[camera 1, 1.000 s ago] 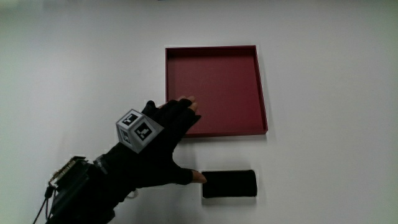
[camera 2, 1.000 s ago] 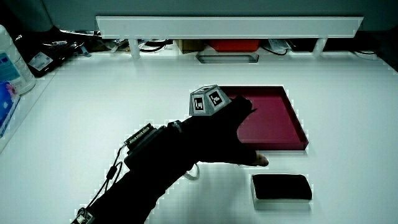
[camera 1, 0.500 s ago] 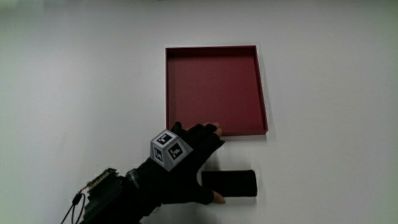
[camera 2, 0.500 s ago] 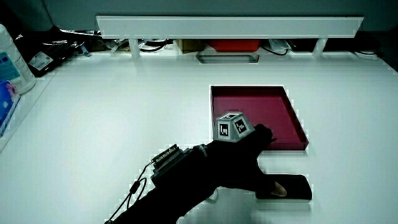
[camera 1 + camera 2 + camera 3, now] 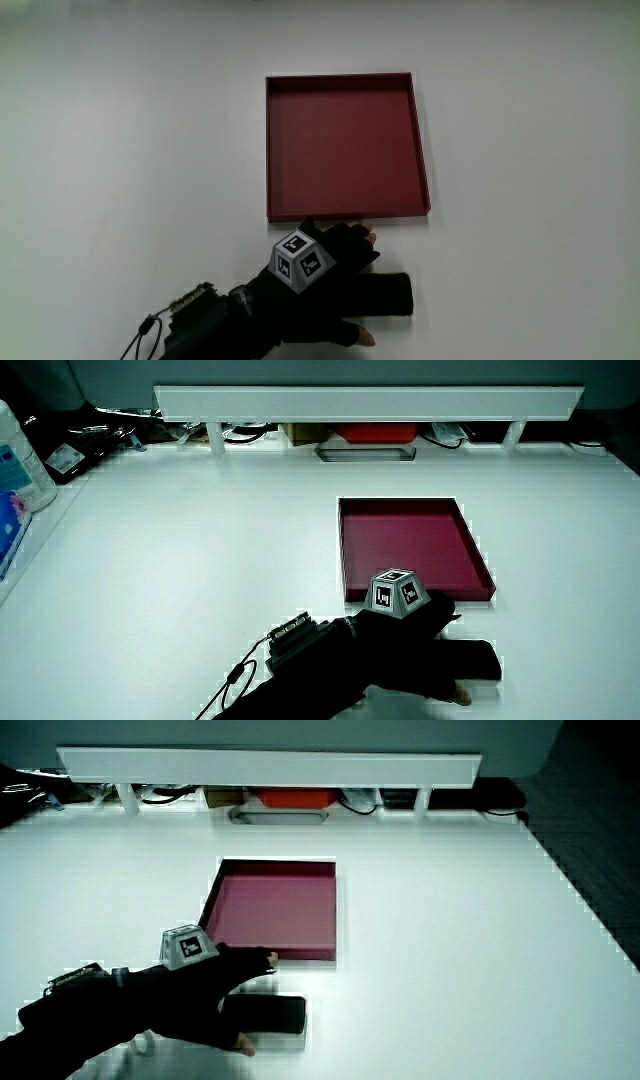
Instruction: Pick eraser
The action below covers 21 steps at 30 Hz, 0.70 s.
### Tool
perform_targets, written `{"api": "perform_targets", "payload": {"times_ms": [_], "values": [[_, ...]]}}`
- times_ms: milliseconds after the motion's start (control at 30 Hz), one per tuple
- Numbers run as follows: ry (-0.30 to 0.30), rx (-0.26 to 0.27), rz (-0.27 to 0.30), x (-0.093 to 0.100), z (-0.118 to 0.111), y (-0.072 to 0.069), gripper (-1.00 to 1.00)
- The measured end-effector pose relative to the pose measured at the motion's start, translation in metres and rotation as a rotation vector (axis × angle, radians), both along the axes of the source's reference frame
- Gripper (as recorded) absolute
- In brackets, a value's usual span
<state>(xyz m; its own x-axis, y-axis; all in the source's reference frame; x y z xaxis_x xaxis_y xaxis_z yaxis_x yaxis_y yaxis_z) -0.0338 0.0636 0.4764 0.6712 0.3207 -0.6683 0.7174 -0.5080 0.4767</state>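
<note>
The eraser (image 5: 396,296) is a black oblong block lying flat on the white table, nearer to the person than the dark red tray (image 5: 421,140). It shows in both side views (image 5: 481,660) (image 5: 282,1015). The hand (image 5: 357,290) lies over one end of the eraser and covers that end. Its thumb reaches past the eraser's edge nearer the person. Its fingers are stretched toward the tray's near rim, spread above the block, not closed on it. The patterned cube (image 5: 300,258) sits on the back of the hand.
The tray (image 5: 486,576) (image 5: 336,920) holds nothing. In a side view, a low white partition (image 5: 370,402) with cables and small items under it runs along the table's edge. A plastic bottle (image 5: 20,460) stands at the table's edge.
The hand has drawn back from the tray's near rim toward the person and come over the eraser, the thumb going from the eraser's end to its near edge.
</note>
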Motion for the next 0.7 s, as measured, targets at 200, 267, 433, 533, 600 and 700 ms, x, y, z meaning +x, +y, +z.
{"api": "perform_targets", "payload": {"times_ms": [200,267,433,533,600,700], "values": [[-0.009,0.005,0.005,0.004,0.005,0.001,0.00],[-0.011,0.009,0.006,0.004,0.008,0.001,0.00],[-0.003,0.006,-0.004,0.005,0.011,0.002,0.00],[0.003,0.037,-0.014,0.005,0.008,0.002,0.11],[0.015,0.048,-0.030,0.004,0.011,0.003,0.21],[0.030,0.079,-0.053,0.003,0.012,0.004,0.37]]}}
